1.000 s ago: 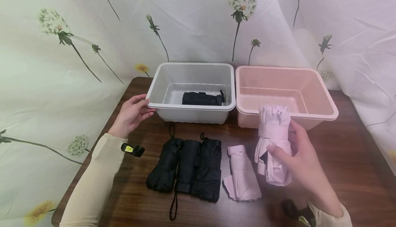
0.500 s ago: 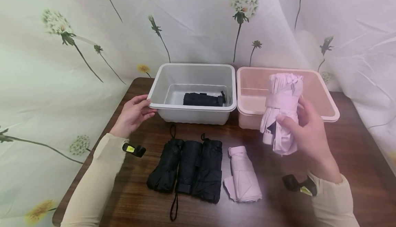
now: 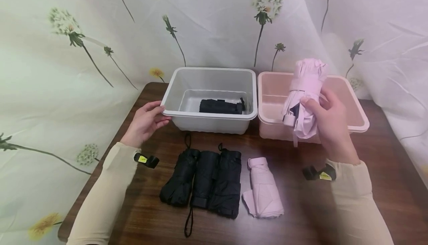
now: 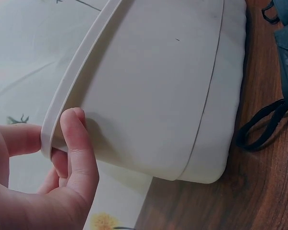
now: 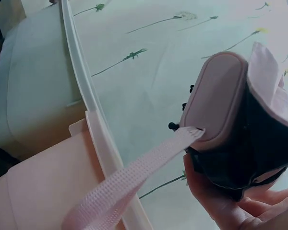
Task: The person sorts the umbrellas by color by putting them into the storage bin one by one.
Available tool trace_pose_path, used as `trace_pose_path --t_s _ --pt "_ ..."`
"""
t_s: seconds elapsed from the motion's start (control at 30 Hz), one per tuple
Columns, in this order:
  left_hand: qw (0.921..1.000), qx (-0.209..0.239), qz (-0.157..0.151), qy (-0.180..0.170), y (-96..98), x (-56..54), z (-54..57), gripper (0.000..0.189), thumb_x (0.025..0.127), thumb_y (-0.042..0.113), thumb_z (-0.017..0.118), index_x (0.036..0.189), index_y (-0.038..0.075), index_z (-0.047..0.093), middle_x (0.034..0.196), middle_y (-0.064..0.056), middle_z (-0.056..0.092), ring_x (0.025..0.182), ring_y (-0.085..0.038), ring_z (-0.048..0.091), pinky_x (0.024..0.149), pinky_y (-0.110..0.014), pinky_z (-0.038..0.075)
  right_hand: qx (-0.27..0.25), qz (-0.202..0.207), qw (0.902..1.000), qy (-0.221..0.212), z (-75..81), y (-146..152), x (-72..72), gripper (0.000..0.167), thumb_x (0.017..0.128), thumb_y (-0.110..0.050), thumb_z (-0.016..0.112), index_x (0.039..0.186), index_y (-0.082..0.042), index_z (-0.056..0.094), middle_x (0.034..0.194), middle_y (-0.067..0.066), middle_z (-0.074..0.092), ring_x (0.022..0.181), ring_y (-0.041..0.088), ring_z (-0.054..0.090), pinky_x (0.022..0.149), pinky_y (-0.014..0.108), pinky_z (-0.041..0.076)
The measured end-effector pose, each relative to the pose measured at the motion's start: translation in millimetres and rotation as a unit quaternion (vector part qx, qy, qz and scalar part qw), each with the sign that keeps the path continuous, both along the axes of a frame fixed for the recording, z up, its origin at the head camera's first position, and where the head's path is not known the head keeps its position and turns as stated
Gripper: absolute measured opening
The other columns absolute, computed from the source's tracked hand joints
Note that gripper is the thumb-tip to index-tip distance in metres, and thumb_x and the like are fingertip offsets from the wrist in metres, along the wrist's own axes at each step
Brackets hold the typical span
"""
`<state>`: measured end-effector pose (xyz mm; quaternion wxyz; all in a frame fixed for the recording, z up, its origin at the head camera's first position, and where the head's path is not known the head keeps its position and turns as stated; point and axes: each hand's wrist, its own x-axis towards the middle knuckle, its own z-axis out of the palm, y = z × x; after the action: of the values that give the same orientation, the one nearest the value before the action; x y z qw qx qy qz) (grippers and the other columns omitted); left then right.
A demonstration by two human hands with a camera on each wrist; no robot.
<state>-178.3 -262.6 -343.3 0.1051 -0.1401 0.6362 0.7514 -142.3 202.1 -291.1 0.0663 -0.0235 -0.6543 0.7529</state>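
My right hand (image 3: 334, 126) grips a folded pink umbrella (image 3: 307, 83) over the pink bin (image 3: 274, 129). In the right wrist view, the end of the umbrella's handle (image 5: 216, 96) faces the camera, and its pink wrist strap (image 5: 134, 172) hangs down. At the white bin's (image 3: 210, 124) front left corner, my left hand (image 3: 145, 124) pinches the rim (image 4: 62, 96) between thumb and fingers. One black folded umbrella (image 3: 220, 107) lies inside that bin. The umbrella and hand hide part of the pink bin's inside.
Three black folded umbrellas (image 3: 202, 180) lie side by side on the brown wooden table (image 3: 143, 208) in front of the white bin. To their right lies another pink folded umbrella (image 3: 265, 189). A flower-patterned cloth (image 3: 214, 22) hangs behind the bins.
My right hand has carried the pink umbrella up and away from me, from in front of the pink bin to above it. My left hand has stayed on the white bin's rim.
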Motion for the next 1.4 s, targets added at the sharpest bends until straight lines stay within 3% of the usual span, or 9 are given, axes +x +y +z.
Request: trace_pose_path --t_s 0.47,0.57,0.67,0.8,1.1,1.4 --pt "1.0 0.0 0.005 -0.001 1.9 -1.3 0.4 0.052 0.095 0.022 0.062 0.139 0.011 0.037 0.126 -0.007 0.047 0.077 -0.011 0.068 0.073 -0.023 0.059 0.023 0.013 0.9995 -0.014 -2.0 -5 -31.5 0.058 0.086 -0.015 0.073 0.138 -0.01 0.047 0.096 -0.003 0.068 0.079 0.008 0.068 0.064 0.022 0.058" --pt "1.0 -0.003 0.006 0.0 2.3 -1.4 0.1 0.052 0.095 0.022 0.062 0.139 0.011 0.037 0.125 -0.007 0.047 0.077 -0.011 0.068 0.073 -0.023 0.059 0.052 0.016 0.9983 -0.02 -2.6 -6 -36.6 0.058 0.086 -0.018 0.073 0.138 -0.013 0.047 0.096 -0.004 0.067 0.077 0.008 0.068 0.062 0.022 0.058" --pt "1.0 -0.007 0.007 -0.001 2.2 -1.3 -0.5 0.051 0.095 0.022 0.062 0.139 0.011 0.037 0.124 -0.007 0.048 0.078 -0.012 0.068 0.073 -0.023 0.059 0.119 0.015 0.9926 -0.021 -4.1 -8 -41.6 0.057 0.088 -0.024 0.072 0.139 -0.016 0.047 0.101 -0.002 0.065 0.078 0.006 0.067 0.064 0.021 0.057" --pt "0.9999 -0.008 0.008 -0.002 2.0 -1.1 -1.1 0.051 0.095 0.022 0.062 0.139 0.011 0.037 0.124 -0.006 0.048 0.078 -0.012 0.068 0.073 -0.022 0.059 0.208 0.015 0.9778 -0.02 -7.8 -10 -46.5 0.058 0.09 -0.032 0.068 0.141 -0.019 0.044 0.114 0.007 0.061 0.082 0.003 0.065 0.067 0.019 0.057" --pt "0.9998 -0.015 0.008 -0.005 2.4 0.1 -1.2 0.053 0.095 0.023 0.062 0.139 0.011 0.036 0.123 -0.005 0.047 0.077 -0.011 0.068 0.074 -0.022 0.059 0.22 0.034 0.9746 -0.02 -17.1 -15 -55.2 0.059 0.092 -0.026 0.066 0.141 -0.011 0.038 0.116 0.014 0.059 0.076 0.001 0.064 0.064 0.021 0.057" --pt "0.9999 -0.007 0.009 -0.006 1.6 -0.2 -1.8 0.054 0.094 0.023 0.063 0.139 0.011 0.036 0.123 -0.006 0.047 0.077 -0.012 0.068 0.073 -0.023 0.059 0.261 0.062 0.9613 -0.063 -16.5 -16 -58.4 0.076 0.092 -0.031 0.064 0.152 -0.012 0.021 0.138 0.024 0.048 0.085 0.006 0.061 0.066 0.02 0.056"
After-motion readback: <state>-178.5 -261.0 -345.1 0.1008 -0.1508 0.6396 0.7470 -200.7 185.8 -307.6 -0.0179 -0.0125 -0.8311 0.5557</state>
